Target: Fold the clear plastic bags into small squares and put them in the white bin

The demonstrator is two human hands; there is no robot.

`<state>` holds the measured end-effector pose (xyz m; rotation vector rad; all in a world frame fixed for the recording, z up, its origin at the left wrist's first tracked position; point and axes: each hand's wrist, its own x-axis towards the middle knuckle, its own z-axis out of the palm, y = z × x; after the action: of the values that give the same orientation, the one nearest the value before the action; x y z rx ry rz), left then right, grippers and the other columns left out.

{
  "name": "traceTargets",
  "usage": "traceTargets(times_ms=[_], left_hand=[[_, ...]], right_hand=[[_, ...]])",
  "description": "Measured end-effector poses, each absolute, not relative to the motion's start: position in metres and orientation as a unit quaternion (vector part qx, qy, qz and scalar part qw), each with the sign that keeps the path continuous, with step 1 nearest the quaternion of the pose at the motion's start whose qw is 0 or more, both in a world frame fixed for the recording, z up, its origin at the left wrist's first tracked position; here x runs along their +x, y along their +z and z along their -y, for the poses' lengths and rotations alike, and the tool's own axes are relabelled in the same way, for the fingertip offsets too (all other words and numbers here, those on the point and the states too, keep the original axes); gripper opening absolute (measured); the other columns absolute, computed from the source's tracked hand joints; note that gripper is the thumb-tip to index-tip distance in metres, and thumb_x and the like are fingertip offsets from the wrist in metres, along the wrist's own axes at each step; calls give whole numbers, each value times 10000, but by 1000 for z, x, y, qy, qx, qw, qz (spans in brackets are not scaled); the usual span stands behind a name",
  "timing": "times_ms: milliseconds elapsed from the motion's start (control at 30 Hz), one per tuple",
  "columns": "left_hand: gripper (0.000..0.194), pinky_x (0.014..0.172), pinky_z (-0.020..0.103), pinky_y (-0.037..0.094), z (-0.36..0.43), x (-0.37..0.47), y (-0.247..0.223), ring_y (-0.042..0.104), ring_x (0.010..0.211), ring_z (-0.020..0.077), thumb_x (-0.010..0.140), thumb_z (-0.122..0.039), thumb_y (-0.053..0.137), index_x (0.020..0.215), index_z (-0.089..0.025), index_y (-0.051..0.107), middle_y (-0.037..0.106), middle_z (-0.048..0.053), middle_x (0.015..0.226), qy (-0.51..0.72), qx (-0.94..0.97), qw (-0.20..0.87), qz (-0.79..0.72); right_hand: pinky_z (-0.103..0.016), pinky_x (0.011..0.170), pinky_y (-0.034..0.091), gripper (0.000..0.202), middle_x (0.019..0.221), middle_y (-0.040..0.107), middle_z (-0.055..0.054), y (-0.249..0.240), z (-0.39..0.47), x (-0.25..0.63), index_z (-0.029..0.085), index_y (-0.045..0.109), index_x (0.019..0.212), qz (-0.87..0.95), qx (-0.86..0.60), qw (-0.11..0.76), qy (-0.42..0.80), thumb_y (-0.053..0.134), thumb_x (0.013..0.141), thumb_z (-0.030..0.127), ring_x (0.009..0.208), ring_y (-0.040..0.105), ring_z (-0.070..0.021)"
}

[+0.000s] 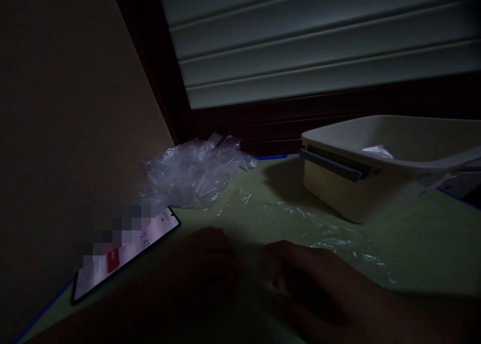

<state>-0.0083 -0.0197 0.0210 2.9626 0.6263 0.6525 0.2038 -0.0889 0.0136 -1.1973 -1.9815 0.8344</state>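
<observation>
In the dim light my left hand [205,264] is low in the middle, its fingers curled; what they hold, if anything, is too dark to see. Close to its right, my right hand [319,284] has bent fingers, with something small and pale near the fingertips that I cannot make out. Clear plastic film [353,249] lies flat on the green table [424,254], beyond and beside my right hand. A phone [128,254] with a lit screen lies to the left of my left hand.
A heap of crumpled clear plastic bags [195,171] sits at the back left. At the right stands a cream bin [334,189] with a grey handle and some clear plastic inside. A wall rises on the left; a slatted shutter [300,43] is behind.
</observation>
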Motion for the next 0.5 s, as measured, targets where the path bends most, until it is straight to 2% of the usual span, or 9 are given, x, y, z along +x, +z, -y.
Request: traceTargets(times_ms=[133,267,367,500], left_hand=[[442,559,230,385,19,-9,20,510,597,111,981,-239,303,612,-165,536,543,-8,635,227,955,49,-185],[380,634,237,422,19,-10,24,551,684,133,969,-302,367,684,-175,584,591,8,717,190,955,89,-208],[323,662,237,439,20,-10,28,553,712,142,929,-332,469,681,-178,606,603,13,751,162,954,114,-225],[284,668,228,440,20,-9,27,534,700,130,899,-245,496,638,-162,574,586,9,745,181,953,115,-215]], right_hand=[[-212,522,427,42,720,585,14,14,81,203,218,543,837,728,-453,324,400,526,801,207,614,557,-129],[-220,511,372,141,642,478,26,10,73,204,212,471,712,722,-445,349,400,448,849,241,574,449,-118],[-225,523,372,129,650,485,22,5,71,204,209,485,734,716,-448,366,391,440,853,235,587,449,-121],[-228,533,389,95,676,527,15,2,68,203,206,539,870,699,-458,386,390,452,851,241,597,495,-128]])
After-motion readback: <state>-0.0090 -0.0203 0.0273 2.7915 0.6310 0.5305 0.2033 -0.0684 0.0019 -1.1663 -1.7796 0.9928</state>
